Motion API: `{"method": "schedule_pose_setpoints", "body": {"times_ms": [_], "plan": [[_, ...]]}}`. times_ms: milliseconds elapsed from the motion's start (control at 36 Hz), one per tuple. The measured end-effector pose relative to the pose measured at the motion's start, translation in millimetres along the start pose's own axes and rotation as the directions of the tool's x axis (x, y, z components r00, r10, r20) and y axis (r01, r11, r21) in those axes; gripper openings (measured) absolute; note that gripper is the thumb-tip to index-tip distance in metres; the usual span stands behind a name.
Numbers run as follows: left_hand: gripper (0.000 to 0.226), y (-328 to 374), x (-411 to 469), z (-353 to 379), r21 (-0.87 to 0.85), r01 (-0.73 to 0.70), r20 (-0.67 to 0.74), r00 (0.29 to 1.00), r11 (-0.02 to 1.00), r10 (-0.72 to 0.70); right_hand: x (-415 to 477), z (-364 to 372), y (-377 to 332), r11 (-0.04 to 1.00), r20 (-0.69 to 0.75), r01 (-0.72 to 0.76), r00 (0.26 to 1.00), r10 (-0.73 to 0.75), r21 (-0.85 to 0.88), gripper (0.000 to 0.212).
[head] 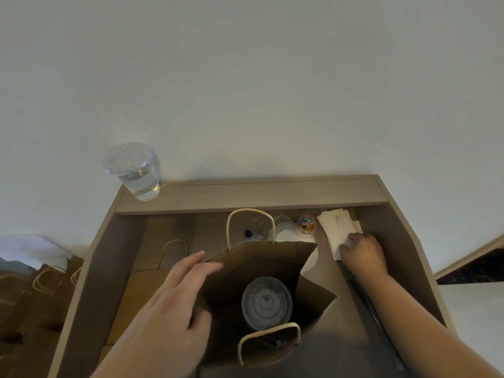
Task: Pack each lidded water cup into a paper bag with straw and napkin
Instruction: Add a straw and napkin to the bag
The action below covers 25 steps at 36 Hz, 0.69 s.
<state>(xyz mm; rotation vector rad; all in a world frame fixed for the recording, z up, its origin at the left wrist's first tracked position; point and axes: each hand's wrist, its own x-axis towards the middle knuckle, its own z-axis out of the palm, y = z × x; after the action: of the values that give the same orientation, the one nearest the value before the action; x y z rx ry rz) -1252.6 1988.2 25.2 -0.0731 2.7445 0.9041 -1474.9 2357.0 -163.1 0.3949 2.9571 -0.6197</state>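
From the head view, the move ahead turns on one line: the napkins lie at the tabletop's far right corner, under the right hand, and the open paper bag stands nearer us and to that hand's left, mouth up. We judge a sheet has to travel back and leftward over the bag's right rim. The right hand is clearly the nearer one, with its fingers curled down onto the near end of the stack, seemingly pinching the top sheet. The left hand is well apart from it, with fingers nearly straight along the bag's left wall and rim, bracing it.

The lidded cup already sits upright inside the bag, its ribbed round lid facing us. The bag is stiff brown kraft with a creased rim and pale twisted handles. The napkins are soft, white and folded, their long axis running toward the far edge. A second cup of water, clear plastic, waits on the raised ledge at the far left corner. We see no straw in the bag.
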Motion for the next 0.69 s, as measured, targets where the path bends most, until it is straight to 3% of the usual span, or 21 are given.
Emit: {"method": "schedule_pose_setpoints", "body": {"times_ms": [250,417,556,694], "plan": [[0.079,-5,1,3,-0.03,-0.033,-0.011,0.999,0.999,0.033,-1,4,-1,0.999,-0.035,-0.016,0.999,0.015,-0.031,0.036],[0.079,-7,1,5,-0.029,-0.054,-0.037,0.998,0.998,0.053,1,11,1,0.999,-0.08,-0.035,0.996,0.032,-0.041,0.048],[0.072,-5,1,5,-0.034,-0.053,-0.048,0.998,0.998,0.052,0,9,-4,0.981,-0.133,-0.139,0.979,0.157,0.136,0.025],[0.071,-2,-1,3,-0.033,0.006,-0.028,1.0,0.999,-0.007,-45,-23,-15,0.879,-0.23,-0.043,0.958,0.171,0.474,0.021]]}}
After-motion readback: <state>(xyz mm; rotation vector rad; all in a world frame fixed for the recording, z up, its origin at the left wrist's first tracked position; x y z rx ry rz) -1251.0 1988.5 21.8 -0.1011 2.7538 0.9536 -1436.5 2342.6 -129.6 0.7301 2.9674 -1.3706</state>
